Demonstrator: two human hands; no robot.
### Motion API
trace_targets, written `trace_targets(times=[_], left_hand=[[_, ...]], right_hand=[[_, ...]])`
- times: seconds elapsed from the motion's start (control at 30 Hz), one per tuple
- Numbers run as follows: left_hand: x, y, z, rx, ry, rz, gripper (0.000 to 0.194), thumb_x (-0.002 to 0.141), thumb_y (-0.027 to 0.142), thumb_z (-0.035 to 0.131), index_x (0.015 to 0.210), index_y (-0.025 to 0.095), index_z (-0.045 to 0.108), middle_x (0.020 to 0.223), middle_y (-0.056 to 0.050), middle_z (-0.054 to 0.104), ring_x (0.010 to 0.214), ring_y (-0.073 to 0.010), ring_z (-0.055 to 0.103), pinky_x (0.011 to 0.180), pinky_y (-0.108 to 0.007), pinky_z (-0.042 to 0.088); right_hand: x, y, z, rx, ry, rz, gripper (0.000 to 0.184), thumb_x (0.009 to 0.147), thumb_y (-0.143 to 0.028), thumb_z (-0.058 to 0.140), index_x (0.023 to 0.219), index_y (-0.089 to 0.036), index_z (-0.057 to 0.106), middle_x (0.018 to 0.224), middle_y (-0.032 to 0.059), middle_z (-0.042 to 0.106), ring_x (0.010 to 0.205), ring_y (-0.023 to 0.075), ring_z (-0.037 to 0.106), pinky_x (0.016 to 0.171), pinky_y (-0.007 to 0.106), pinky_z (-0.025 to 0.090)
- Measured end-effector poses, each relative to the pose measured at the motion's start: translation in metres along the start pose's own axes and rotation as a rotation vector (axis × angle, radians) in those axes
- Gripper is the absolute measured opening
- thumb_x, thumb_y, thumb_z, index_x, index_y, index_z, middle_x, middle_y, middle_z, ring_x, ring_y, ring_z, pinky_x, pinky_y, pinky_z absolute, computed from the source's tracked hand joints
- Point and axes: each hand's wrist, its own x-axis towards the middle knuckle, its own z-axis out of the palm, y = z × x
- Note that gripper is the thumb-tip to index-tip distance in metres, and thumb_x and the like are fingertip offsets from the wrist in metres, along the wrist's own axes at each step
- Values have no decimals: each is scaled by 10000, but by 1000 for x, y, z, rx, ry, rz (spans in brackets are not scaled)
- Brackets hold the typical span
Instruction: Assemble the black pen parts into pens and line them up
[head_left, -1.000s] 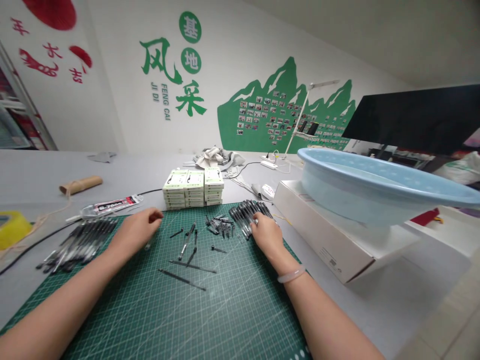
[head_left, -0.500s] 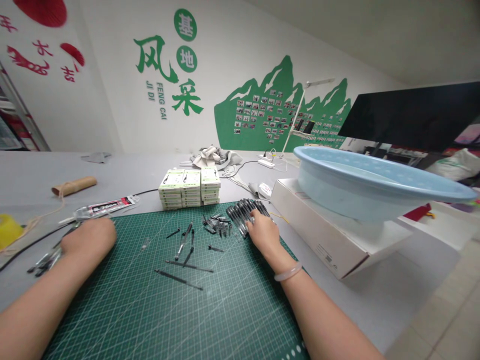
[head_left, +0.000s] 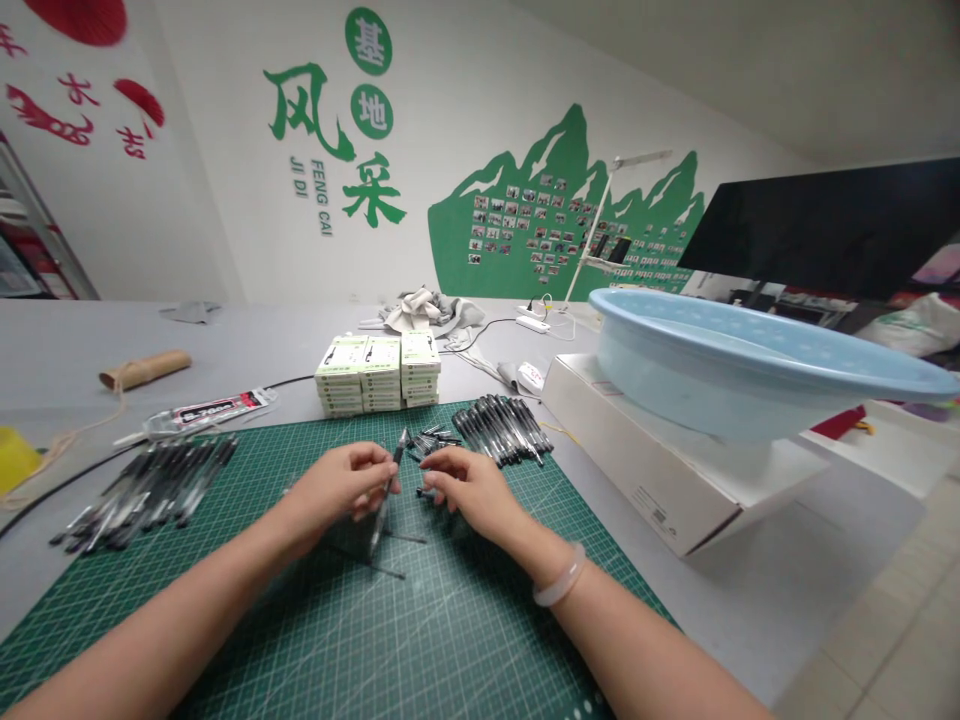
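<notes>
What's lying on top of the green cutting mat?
On the mat: pens at far right, small black parts, thin dark rods, and part of the left pen pile. The left hand, gripping a pen, and right hand cover patches; anything beneath them can't be seen.

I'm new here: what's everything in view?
Table: one, grey, centre
Mat: one, green, on table
Pens: many, black and clear, left and right
Parts: several, black, on mat
Boxes: three stacks, white and green, mat's far edge
Packet: one, clear, left
Tube: one, brown, left
Cloth: one pile, grey and beige, back
Power strip: one, white, back
Lamp: one, white, back
Carton: one, white, right
Basin: one, blue, on carton
Screen: one, black, right
Decals: many, green and red, wall
Left hand: one, over mat, holding pen
Right hand: one, over mat
</notes>
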Motion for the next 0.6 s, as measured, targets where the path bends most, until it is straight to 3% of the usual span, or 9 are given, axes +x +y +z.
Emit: trace_targets(times=[0.1, 0.23, 0.33, 0.47, 0.6], left_hand=[[-6, 0, 20, -6, -33, -7, 294, 739, 465, 670, 711, 176, 628, 570, 1, 600, 459, -125, 499, 437, -231, 368], [-8, 0, 33, 15, -43, 23, 285, 729, 453, 683, 689, 180, 610, 628, -24, 649, 501, -150, 569, 454, -252, 435], [-7, -1, 33, 60, -12, 29, 297, 755, 463, 657, 669, 186, 595, 544, -4, 611, 459, -142, 535, 446, -248, 419], [-4, -7, 30, 101, 13, 41, 297, 762, 468, 644, 665, 190, 611, 513, 5, 608, 435, -139, 511, 442, -243, 391], [2, -14, 23, 199, -1, 77, 298, 779, 482, 621, 692, 197, 628, 526, 9, 615, 438, -145, 527, 458, -246, 393]], right_hand=[[-2, -2, 5, 271, -32, 77, 241, 727, -350, 715, 898, -185, 678, 688, -13, 635, 557, 120, 544, 505, 240, 393], [-5, -5, 7, 441, -4, 124, 257, 659, -340, 786, 788, -151, 669, 681, -19, 619, 563, 80, 519, 556, 217, 402], [-7, -7, 9, 514, -13, 178, 314, 646, -369, 804, 815, -160, 641, 696, -26, 610, 599, 89, 554, 569, 216, 424], [-7, -7, 13, 521, -52, 184, 374, 643, -404, 810, 871, -179, 616, 674, -38, 614, 550, 99, 574, 503, 207, 373], [-4, -6, 7, 563, 17, 208, 370, 596, -378, 841, 807, -144, 647, 645, -22, 620, 514, 81, 544, 507, 212, 383]])
